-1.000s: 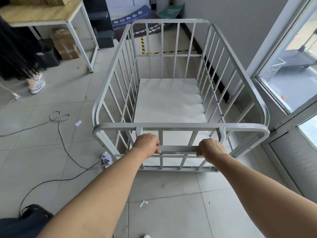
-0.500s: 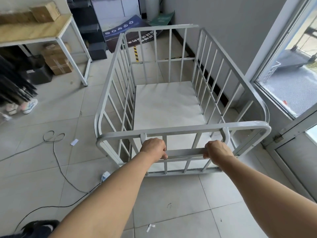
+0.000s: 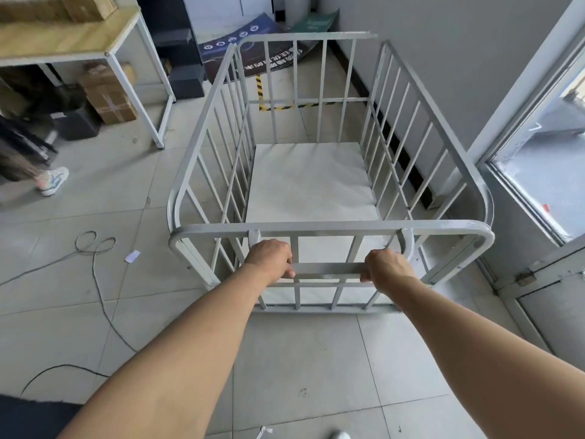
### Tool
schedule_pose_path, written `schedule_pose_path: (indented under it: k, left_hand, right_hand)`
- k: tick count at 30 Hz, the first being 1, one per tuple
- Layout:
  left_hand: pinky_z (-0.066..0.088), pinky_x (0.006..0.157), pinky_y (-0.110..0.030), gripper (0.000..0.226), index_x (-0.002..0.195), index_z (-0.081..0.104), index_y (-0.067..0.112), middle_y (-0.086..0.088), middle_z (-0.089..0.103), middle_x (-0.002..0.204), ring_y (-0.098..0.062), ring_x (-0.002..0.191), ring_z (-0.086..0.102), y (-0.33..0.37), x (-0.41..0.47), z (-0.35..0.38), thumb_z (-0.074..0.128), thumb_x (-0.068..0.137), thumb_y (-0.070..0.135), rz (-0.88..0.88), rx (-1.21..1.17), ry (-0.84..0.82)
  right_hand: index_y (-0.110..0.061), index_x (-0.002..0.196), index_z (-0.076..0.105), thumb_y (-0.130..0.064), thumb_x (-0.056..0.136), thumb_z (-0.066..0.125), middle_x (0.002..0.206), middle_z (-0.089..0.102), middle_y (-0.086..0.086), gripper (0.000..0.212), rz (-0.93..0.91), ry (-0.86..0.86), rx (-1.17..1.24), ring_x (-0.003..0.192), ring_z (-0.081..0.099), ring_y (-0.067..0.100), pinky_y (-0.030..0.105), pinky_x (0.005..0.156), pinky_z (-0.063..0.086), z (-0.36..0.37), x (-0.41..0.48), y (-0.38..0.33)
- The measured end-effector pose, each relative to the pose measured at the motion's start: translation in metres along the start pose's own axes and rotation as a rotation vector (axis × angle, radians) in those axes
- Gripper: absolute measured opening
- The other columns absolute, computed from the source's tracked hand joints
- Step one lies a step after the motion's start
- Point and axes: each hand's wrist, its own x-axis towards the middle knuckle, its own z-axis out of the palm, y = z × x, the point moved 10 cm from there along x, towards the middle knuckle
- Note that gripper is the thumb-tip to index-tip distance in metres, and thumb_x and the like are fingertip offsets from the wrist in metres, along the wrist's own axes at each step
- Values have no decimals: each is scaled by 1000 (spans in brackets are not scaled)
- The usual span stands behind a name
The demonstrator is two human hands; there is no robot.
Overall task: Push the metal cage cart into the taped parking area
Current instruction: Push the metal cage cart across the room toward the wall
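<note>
The grey metal cage cart (image 3: pixel 329 227) stands in front of me on the tiled floor, its white base empty. My left hand (image 3: pixel 270 258) grips the left end of the handle bar (image 3: pixel 327 270) on the near side. At the bar's right end, my right hand (image 3: pixel 384 269) grips it too. Beyond the cart's far side, yellow-and-black tape (image 3: pixel 278 106) marks a corner of the parking area on the floor, seen through the bars.
The grey wall (image 3: pixel 443 58) and a window frame (image 3: pixel 519 172) run close along the cart's right. A wooden-topped table (image 3: pixel 72 42) with cardboard boxes (image 3: pixel 107 96) under it stands at the left. A person's foot (image 3: pixel 52 182) is at far left. Cables (image 3: pixel 95 264) lie on the floor.
The cart has rolled forward toward the taped corner, past the cable and paper scrap on the left. Both hands keep the same grip on the handle bar.
</note>
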Motion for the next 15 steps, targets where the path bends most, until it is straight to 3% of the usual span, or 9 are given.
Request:
schedule_pose_path:
  k: [3,8,12,15]
  left_hand:
    - [45,78,-25,15,93,77,11,-2,75,98,-22,97,66,-6,16,-7,71,85,23,-14,-27,11]
    - [48,85,-28,17,94,77,12,-2,75,99,-21,98,65,-12,43,-20,72,84,25,14,-45,-7]
    - [47,78,-29,19,88,76,8,-6,74,92,-25,94,66,-15,65,-26,72,84,26,41,-31,-61]
    - [50,79,-31,21,84,75,5,-9,74,90,-28,90,67,-19,81,-32,73,84,26,49,-11,-87]
  right_hand:
    - [-20,70,65,-1,83,56,55,47,-8,25,6,13,15,73,53,24,24,66,40,-6,16,-5]
    - [-15,80,73,0,83,58,58,46,-5,22,19,35,24,65,51,21,23,64,39,-20,40,-17]
    - [-15,74,71,2,83,55,64,54,3,25,92,41,73,54,48,17,20,47,32,-27,57,-22]
    - [-15,67,69,0,81,56,75,60,8,25,133,44,127,57,51,20,18,45,30,-32,72,-26]
